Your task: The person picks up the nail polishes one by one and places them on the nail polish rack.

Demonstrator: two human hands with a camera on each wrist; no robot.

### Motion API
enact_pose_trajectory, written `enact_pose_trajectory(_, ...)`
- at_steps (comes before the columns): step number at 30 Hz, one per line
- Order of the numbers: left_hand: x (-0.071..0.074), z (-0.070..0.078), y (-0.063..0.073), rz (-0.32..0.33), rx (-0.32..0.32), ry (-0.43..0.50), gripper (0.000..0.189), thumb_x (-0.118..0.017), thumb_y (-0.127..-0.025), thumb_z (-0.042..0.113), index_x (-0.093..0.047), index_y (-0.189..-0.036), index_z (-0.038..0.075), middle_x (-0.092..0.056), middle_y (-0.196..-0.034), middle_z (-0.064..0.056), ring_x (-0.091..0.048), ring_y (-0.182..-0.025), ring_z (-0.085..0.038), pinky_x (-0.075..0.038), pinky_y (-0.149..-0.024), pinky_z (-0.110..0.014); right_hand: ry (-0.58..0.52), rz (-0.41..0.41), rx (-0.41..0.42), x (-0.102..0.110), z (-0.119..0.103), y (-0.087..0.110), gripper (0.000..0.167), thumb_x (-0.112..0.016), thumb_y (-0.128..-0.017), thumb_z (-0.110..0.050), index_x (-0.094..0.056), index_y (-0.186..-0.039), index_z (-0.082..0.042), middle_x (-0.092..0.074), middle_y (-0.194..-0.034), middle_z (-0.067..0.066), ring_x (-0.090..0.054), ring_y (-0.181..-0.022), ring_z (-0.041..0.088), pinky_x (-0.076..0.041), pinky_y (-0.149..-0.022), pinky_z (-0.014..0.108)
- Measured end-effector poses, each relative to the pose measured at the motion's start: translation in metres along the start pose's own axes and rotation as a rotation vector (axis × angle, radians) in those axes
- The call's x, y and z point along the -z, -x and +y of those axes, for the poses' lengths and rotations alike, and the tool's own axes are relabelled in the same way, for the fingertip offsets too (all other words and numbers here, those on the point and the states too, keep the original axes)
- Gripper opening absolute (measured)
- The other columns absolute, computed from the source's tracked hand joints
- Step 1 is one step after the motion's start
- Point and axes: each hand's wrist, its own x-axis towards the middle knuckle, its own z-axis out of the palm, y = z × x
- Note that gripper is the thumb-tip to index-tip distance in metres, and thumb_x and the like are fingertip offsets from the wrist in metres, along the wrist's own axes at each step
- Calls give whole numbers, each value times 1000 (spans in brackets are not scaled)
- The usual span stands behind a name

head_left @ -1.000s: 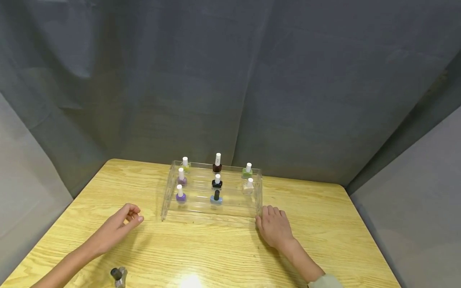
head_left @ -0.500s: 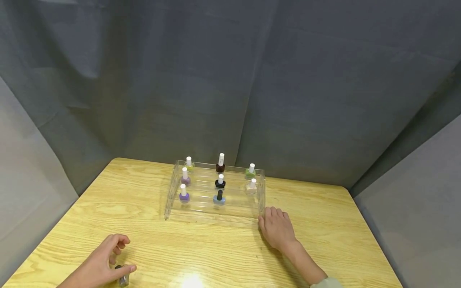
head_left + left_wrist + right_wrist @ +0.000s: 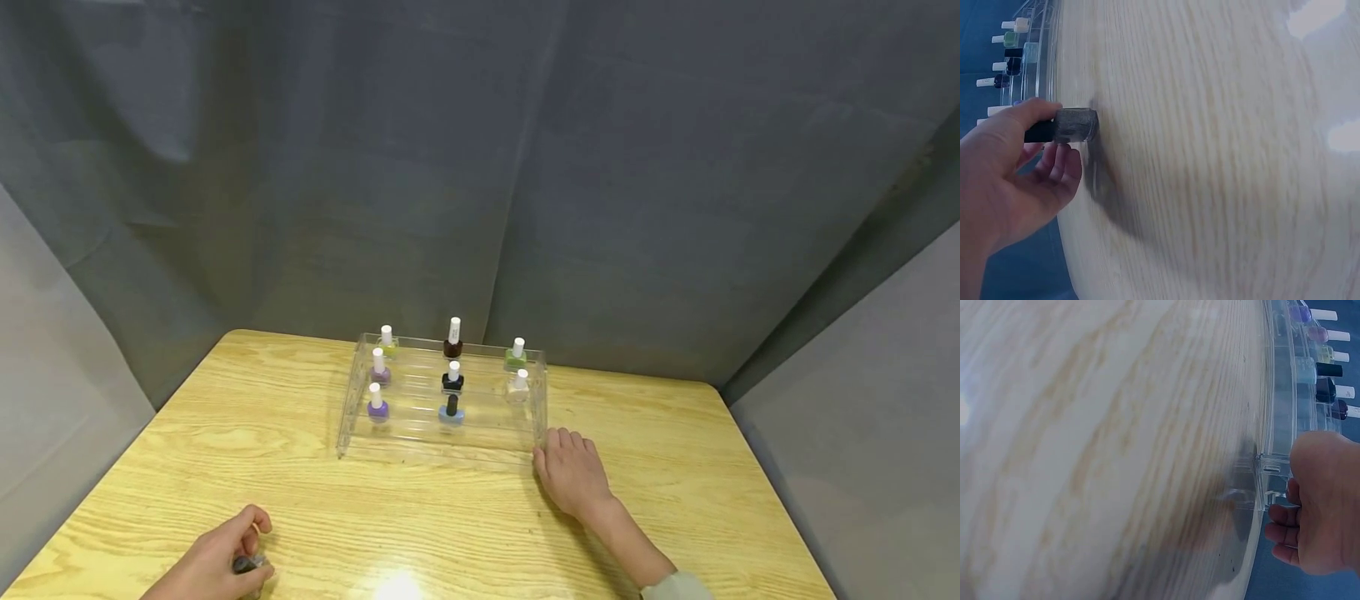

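Near the table's front left, my left hand (image 3: 213,558) holds a small nail polish bottle (image 3: 1077,125) by thumb and fingers. The bottle has a black cap (image 3: 1039,132) and a grey, glittery body; in the head view the hand partly covers it. A clear stepped display rack (image 3: 442,454) stands at the back middle. My right hand (image 3: 573,473) grips its front right corner, with curled fingers (image 3: 1283,534) at the side panel. On the rack's steps stand several nail polish bottles, among them a purple one (image 3: 377,408) and a light blue one with a black cap (image 3: 452,413).
The wooden table (image 3: 420,517) reaches back to a dark grey curtain (image 3: 375,167). Pale panels rise on the left (image 3: 52,375) and right (image 3: 862,417). On the upper steps are a dark red bottle (image 3: 453,348) and a green bottle (image 3: 515,360).
My left hand has come down and toward the front edge from beside the rack and taken hold of the black-capped bottle. My right hand has stayed at the rack's corner.
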Motion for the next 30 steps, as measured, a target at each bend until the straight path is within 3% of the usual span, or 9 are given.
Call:
enact_pose_trajectory(6,-2,-4,1,7,-57,20,41,-77,-86,14,-49,-112,-1,-47,-91,-5,-45,-77,-3,-45,-64,-27,-7,7,-2,-1,0,1,29,-55,-100,-20,-37,-79,-10,-27,-71,-1,-34,-64,19,-43,-71,44)
enact_pose_trajectory(11,-6,-14,4,11,-108,72,42,-77,-82,6,-49,-112,-4,-46,-95,-7,-45,-79,-2,-45,-61,-26,-10,20,5,-2,0,0,28,-55,-100,-19,-39,-79,-10,-30,-70,-1,-37,-64,20,-44,-71,46)
enact_pose_trajectory(16,-8,-21,6,17,-90,138,38,-72,-83,-4,-47,-112,-5,-45,-93,-7,-45,-76,-4,-42,-58,-27,-5,82,28,-7,3,0,29,-56,-98,-19,-37,-78,-11,-27,-69,-3,-31,-62,17,-42,-66,43)
enact_pose_trajectory(22,-9,-18,5,98,-150,69,41,-72,-84,-4,-45,-115,-4,-51,-96,-4,-51,-79,-1,-48,-61,-26,-11,65,18,-6,4,1,28,-54,-98,-19,-37,-78,-11,-28,-69,-2,-31,-62,18,-42,-66,43)
enact_pose_trajectory(25,-7,-8,2,134,-97,55,46,-74,-85,1,-44,-119,-4,-59,-100,-6,-60,-85,-6,-54,-68,-28,-22,17,-1,-4,2,1,28,-51,-101,-20,-37,-79,-10,-29,-71,-1,-36,-64,21,-42,-69,45)
enact_pose_trajectory(30,-2,15,-11,184,88,106,49,-77,-84,5,-49,-124,-2,-64,-104,-8,-64,-95,-25,-56,-75,-32,-22,-43,-27,-2,1,0,27,-48,-103,-21,-39,-81,-10,-32,-72,0,-40,-68,23,-44,-76,47)
